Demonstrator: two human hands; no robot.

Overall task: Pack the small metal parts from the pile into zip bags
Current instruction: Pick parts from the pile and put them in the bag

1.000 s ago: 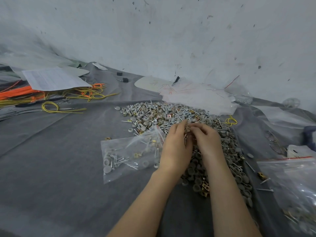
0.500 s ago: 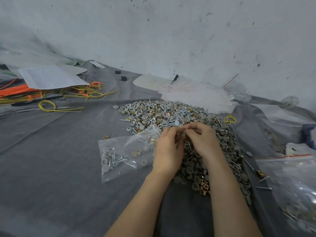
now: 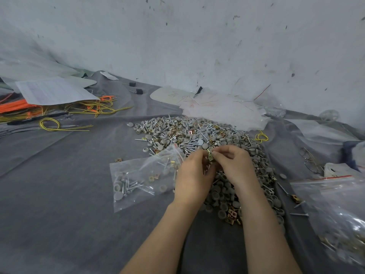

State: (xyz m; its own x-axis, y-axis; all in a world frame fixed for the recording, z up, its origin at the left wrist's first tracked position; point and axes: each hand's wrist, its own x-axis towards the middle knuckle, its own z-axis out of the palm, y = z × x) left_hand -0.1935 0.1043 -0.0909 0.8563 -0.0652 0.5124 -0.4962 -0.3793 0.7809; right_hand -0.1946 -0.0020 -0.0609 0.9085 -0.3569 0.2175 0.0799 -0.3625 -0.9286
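A pile of small parts (image 3: pixel 193 133), screws, grey caps and brass clips, spreads across the grey cloth. Over its near edge my left hand (image 3: pixel 194 175) and my right hand (image 3: pixel 233 165) meet fingertip to fingertip. Both pinch small brass metal parts (image 3: pixel 210 156) between them; more parts seem bunched in my left fingers. A clear zip bag (image 3: pixel 138 178) lies flat just left of my left hand, its mouth towards the pile, with screws, caps and clips inside.
A larger red-striped zip bag (image 3: pixel 335 210) holding parts lies at the right. Yellow and orange wires (image 3: pixel 59 111) and papers (image 3: pixel 51 91) sit at the far left. Plastic sheets (image 3: pixel 223 109) lie behind the pile, under a grey wall. Loose screws (image 3: pixel 299 214) are scattered right of the pile.
Both hands have lifted slightly off the pile and drawn closer, my right fingers now bringing a brass part up to my left fingertips. The bag has not moved.
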